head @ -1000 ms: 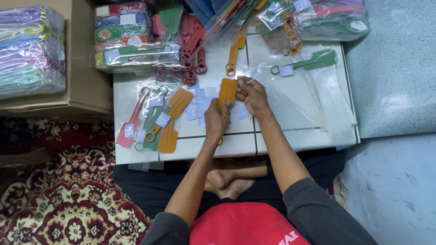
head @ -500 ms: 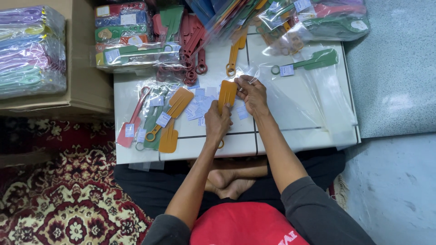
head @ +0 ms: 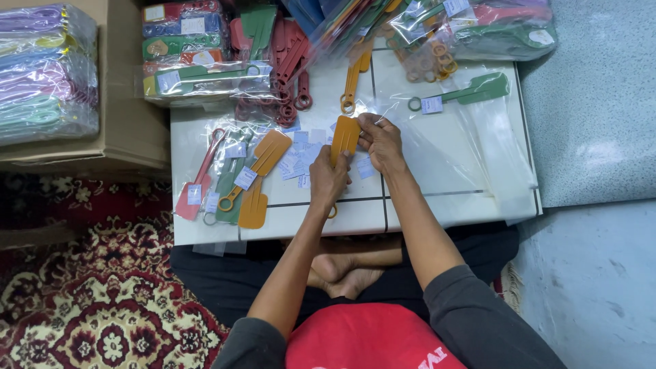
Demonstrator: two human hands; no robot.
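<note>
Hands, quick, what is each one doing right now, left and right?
Left hand: closed around the orange spatula, gripping its handle.
Right hand: fingers pinched at the spatula's blade edge; whether it also holds something cannot be told.

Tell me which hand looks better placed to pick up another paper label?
Probably the right hand: only its fingers pinch the orange spatula's blade, beside loose paper labels. The left hand grips the handle.

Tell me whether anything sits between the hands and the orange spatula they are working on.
Nothing does. The left hand grips the orange spatula by its handle, and the right hand touches its blade edge directly, above the white table.
</note>
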